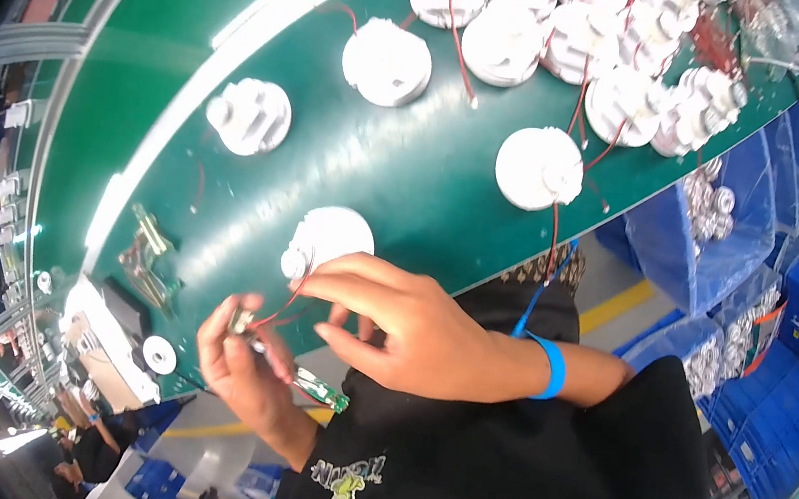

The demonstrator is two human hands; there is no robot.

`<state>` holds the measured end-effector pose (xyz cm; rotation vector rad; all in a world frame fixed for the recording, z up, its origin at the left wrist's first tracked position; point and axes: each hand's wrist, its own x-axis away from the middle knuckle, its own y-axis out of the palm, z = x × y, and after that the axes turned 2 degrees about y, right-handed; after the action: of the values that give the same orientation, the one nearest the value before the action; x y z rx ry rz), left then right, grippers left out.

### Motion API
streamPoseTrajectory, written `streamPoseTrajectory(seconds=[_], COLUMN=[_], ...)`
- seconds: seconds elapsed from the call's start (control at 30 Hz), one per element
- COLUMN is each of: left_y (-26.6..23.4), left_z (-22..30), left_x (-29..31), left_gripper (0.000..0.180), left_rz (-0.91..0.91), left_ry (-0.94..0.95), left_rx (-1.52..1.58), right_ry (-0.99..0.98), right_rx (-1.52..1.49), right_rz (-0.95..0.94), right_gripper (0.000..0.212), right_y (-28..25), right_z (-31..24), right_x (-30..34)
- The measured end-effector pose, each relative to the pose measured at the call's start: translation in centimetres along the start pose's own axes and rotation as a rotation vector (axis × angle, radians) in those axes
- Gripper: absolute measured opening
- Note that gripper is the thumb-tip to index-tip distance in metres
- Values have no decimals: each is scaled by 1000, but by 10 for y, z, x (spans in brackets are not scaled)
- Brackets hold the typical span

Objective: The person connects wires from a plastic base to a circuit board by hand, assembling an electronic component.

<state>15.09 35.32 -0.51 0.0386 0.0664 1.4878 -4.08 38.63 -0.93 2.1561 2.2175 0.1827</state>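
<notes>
Left hand (239, 360) grips a small green circuit board (320, 391) off the near edge of the tabletop (409, 180), fingers closed around it. Right hand (399, 330) hovers over it, fingers narrowed to a pinch on thin red wires (286, 303) running up to a white round housing (325, 240) at the near edge. Risk: wires look taut, so a tug may tear a solder joint or drag the housing off the edge. Board overhangs the lap; a loosened grip drops it.

Black T-shirt (532, 469) with yellow-green chest graphic lower centre, bare forearms, blue wristband (553, 366) with blue cord on right wrist
</notes>
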Motion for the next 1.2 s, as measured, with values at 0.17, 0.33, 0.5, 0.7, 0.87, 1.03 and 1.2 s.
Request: streamPoseTrajectory(seconds=[0.17, 0.33, 0.5, 0.7, 0.87, 1.03, 1.2], left_y=[-36, -54, -115, -175, -184, -105, 31], left_z=[32, 76, 81, 18, -10, 2, -8], left_x=[-53, -137, -251, -345, -387, -366, -345], left_gripper=[32, 30, 34, 42, 48, 60, 96], left_rz=[101, 226, 173, 299, 76, 209, -654], left_ry=[271, 418, 585, 463, 346, 430, 907], left_rx=[-349, -637, -800, -934, -1205, -1924, -1705], right_ry=[-30, -98, -201, 76, 164, -141, 94], right_rx=[142, 363, 546, 1175, 1062, 1234, 820], right_rz=[57, 406, 1269, 1192, 1221, 1068, 1177], right_gripper=[37, 22, 18, 22, 12, 10, 13], right_y=[-40, -105, -260, -384, -381, -369, -349], right_z=[-13, -38, -19, 54, 45, 29, 47], right_x=[24, 58, 70, 65, 81, 91, 117])
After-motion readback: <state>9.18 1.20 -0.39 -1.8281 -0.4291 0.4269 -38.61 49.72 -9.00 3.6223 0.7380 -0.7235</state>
